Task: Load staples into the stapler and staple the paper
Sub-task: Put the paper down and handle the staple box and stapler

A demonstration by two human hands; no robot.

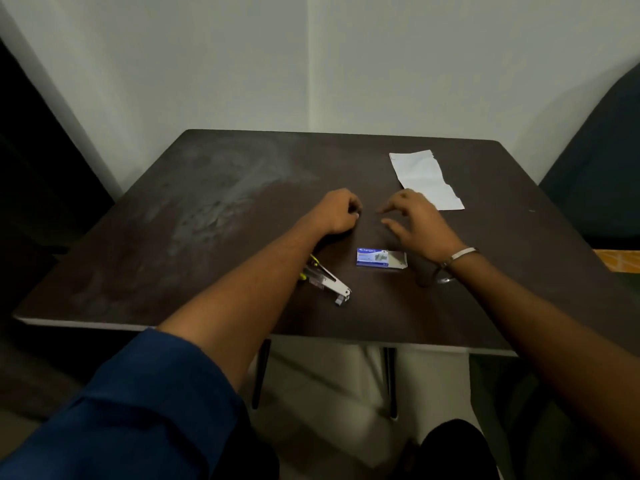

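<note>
**Q:** where's everything sitting right now?

**Me:** Head cam only. My metal stapler with yellow trim (pixel 325 279) is lying open on the dark brown table (pixel 214 209), partly under my left forearm. Its long axis runs diagonally, and the silver end points toward me and to the right. The small blue staple box (pixel 380 258) sits just right of it, long side running left-right. The white folded paper (pixel 425 178) is at the far right, angled.

**Q:** and your hands?

**Me:** Left hand (pixel 341 212) is curled shut, knuckles on the table; can't tell if it's pinching anything. Right hand (pixel 417 223) hovers, fingers spread, holding nothing, silver bangle (pixel 459 255) on the wrist.
</note>
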